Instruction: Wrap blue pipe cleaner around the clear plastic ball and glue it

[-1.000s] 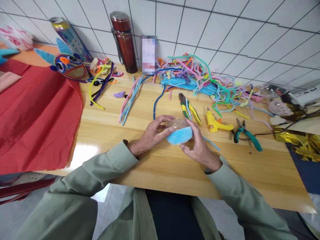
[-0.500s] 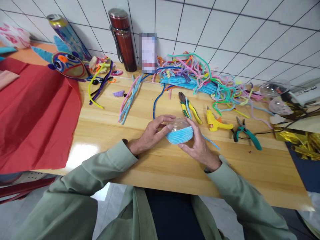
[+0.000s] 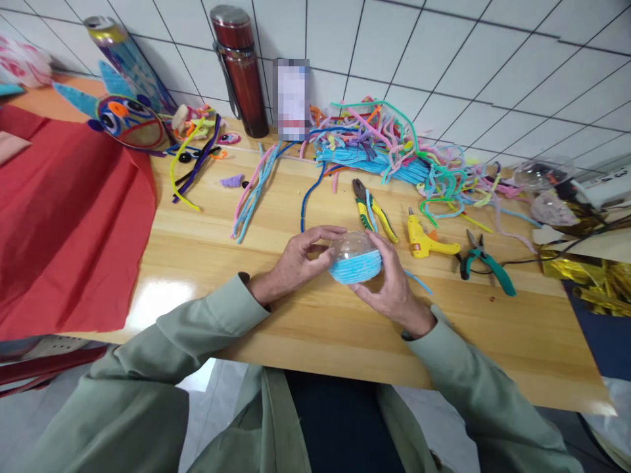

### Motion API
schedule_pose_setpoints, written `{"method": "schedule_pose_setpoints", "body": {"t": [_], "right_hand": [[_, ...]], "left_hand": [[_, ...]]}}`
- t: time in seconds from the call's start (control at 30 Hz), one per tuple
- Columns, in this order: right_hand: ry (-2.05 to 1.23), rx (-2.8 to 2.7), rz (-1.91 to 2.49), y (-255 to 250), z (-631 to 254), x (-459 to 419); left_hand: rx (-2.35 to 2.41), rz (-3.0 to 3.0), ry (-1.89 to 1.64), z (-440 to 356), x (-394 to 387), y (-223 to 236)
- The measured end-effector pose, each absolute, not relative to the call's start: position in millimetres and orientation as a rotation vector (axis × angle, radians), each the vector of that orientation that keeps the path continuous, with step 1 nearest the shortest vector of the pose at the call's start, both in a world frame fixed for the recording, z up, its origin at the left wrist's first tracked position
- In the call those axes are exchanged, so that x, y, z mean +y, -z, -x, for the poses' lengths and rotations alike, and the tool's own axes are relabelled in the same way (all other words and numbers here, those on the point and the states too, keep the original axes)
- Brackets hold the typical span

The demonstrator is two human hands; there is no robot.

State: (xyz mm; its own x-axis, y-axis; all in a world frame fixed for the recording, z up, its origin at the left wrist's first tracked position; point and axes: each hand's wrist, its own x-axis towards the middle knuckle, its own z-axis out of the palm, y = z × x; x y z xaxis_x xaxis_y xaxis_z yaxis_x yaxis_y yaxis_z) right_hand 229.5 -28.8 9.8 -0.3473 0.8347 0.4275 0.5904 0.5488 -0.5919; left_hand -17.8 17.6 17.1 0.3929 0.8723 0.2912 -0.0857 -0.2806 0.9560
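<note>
"What do you have hold of?"

"A ball (image 3: 355, 266), between my two hands, clear on top with rows of blue below."

"How does each hand sit?"

"My right hand (image 3: 389, 289) curves around its right side, thumb low, fingers higher up. My left hand (image 3: 298, 258) is bent at the other side, thumb and fingertips up against it. Both are closed only as far as the ball lets them; how hard they press, I cannot tell."

"And around your grip?"

"Just beyond it lie the yellow pliers (image 3: 384, 220). Right of it, the glue gun (image 3: 430, 246), then the green pliers (image 3: 499, 274). A blue stem (image 3: 418, 281) pokes out past my right hand. The heap (image 3: 369, 161) is farther off, and the red cloth (image 3: 73, 230) well to my left."
</note>
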Motion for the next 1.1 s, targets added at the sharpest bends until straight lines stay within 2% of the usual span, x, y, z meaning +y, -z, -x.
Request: {"method": "schedule_pose_setpoints", "body": {"t": [0.73, 1.1], "right_hand": [[-0.358, -2.098, 1.121, -8.7, -229.8, -26.9], [-0.385, -2.098, 1.125, -9.4, -228.2, -27.7]], "left_hand": [[0.650, -1.345, -1.097, 14.6, 14.1, -14.2], [0.725, -1.302, -0.983, 11.4, 13.2, -13.7]]}}
